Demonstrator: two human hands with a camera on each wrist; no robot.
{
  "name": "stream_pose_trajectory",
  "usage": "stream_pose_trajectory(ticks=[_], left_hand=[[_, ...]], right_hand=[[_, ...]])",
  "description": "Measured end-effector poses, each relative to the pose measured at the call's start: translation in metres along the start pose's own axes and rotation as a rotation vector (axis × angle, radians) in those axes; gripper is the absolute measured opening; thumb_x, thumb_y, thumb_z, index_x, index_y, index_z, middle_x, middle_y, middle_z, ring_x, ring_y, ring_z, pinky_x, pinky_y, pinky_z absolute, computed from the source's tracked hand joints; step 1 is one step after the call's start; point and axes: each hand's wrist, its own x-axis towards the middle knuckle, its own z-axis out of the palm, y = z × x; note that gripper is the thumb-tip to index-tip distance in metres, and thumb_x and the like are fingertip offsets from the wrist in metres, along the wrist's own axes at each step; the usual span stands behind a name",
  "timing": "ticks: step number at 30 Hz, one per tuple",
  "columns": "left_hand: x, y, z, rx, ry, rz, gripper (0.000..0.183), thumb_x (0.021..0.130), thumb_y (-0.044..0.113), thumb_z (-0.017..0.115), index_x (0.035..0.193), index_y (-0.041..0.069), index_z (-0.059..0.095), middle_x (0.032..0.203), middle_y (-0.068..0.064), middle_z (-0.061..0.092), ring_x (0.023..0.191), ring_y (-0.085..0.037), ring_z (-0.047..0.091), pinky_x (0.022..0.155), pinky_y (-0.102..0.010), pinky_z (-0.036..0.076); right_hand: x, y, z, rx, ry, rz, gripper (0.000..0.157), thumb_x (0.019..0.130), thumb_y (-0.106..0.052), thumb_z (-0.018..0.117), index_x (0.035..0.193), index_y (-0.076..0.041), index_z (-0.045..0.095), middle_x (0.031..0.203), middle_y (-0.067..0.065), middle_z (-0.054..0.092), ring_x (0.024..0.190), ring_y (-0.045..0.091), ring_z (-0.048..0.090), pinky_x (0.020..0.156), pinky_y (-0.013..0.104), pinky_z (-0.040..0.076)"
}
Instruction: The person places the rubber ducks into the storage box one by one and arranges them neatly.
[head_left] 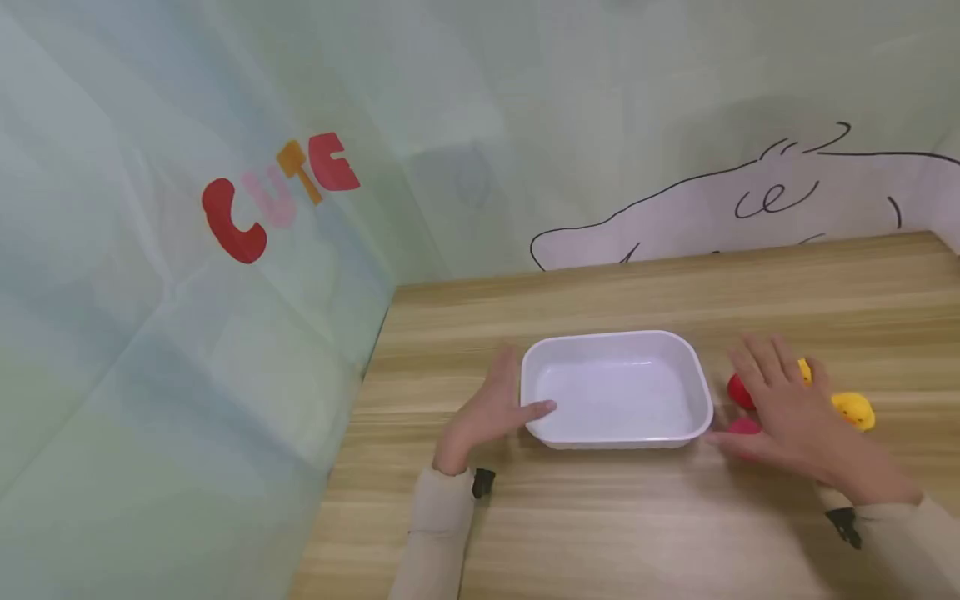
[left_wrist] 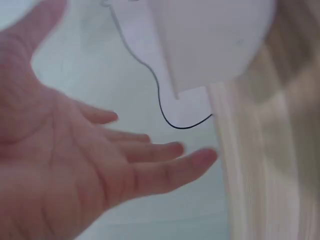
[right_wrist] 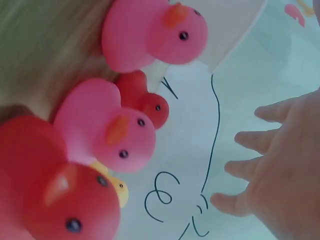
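A white rectangular tray point(head_left: 615, 442) stands on the wooden table. At its left end is my left hand point(head_left: 487, 412), fingers extended beside the wall and thumb reaching over the rim; the left wrist view shows the palm point(left_wrist: 65, 165) spread with nothing in it. My right hand point(head_left: 795, 417) is spread palm down over several rubber ducks right of the tray, partly hiding them. A red duck point(head_left: 738, 392), a pink duck point(head_left: 745, 427) and a yellow duck point(head_left: 853, 410) show around it. In the right wrist view, its straight fingers appear beyond two pink ducks and a large red duck point(right_wrist: 65, 195).
The table point(head_left: 450, 333) meets a pale cloth backdrop at the back and on the left. Coloured letters point(head_left: 236, 225) and a line-drawn animal point(head_left: 787, 200) are printed on the cloth. A black strap piece point(head_left: 483, 482) sits by the left sleeve.
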Motion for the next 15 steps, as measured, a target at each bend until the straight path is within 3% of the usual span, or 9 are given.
stream_pose_trajectory(ticks=[2,4,7,9,11,15], left_hand=[[0.006,0.0,-0.006,-0.07,0.042,-0.013,0.094,0.096,0.031,0.067,0.157,-0.009,0.008,0.162,-0.031,0.011,0.148,-0.043,0.021,0.123,-0.053,0.023],[0.011,0.0,-0.011,-0.142,0.072,-0.064,0.087,0.099,0.024,0.064,0.157,-0.01,0.008,0.159,-0.034,0.018,0.139,-0.046,0.039,0.115,-0.054,0.038],[0.018,-0.002,-0.014,-0.207,0.095,-0.111,0.079,0.099,0.014,0.064,0.156,-0.01,0.015,0.147,-0.036,0.036,0.097,-0.044,0.066,0.082,-0.048,0.061],[0.021,-0.003,-0.014,-0.22,0.076,-0.138,0.076,0.098,0.01,0.064,0.155,-0.01,0.018,0.139,-0.036,0.043,0.076,-0.039,0.067,0.066,-0.042,0.063],[0.023,-0.006,-0.012,-0.227,0.049,-0.164,0.074,0.098,0.009,0.064,0.154,-0.01,0.019,0.134,-0.035,0.047,0.064,-0.036,0.066,0.061,-0.038,0.063],[0.023,-0.015,-0.009,-0.299,0.009,-0.222,0.071,0.098,0.006,0.06,0.155,-0.008,0.02,0.125,-0.031,0.054,0.064,-0.031,0.066,0.061,-0.039,0.064]], right_hand=[[0.0,0.003,-0.004,0.043,0.018,0.002,0.114,0.072,-0.056,0.083,0.153,0.002,0.028,0.155,0.03,0.025,0.139,0.058,0.021,0.095,0.083,0.023],[0.0,0.006,-0.008,0.103,0.025,0.011,0.112,0.073,-0.049,0.086,0.154,0.001,0.027,0.153,0.031,0.028,0.136,0.057,0.025,0.095,0.083,0.025],[-0.001,0.013,-0.013,0.201,0.029,0.05,0.109,0.075,-0.037,0.087,0.155,0.002,0.025,0.152,0.033,0.029,0.133,0.057,0.028,0.095,0.084,0.027],[-0.003,0.019,-0.016,0.242,0.028,0.087,0.105,0.078,-0.032,0.086,0.155,0.003,0.025,0.151,0.035,0.029,0.131,0.059,0.03,0.095,0.084,0.028],[-0.005,0.023,-0.019,0.27,0.032,0.12,0.101,0.079,-0.027,0.086,0.154,0.005,0.026,0.149,0.037,0.031,0.129,0.06,0.032,0.093,0.084,0.032],[-0.009,0.033,-0.023,0.344,0.026,0.179,0.096,0.082,-0.02,0.083,0.155,0.004,0.025,0.15,0.038,0.028,0.13,0.063,0.029,0.089,0.087,0.033]])
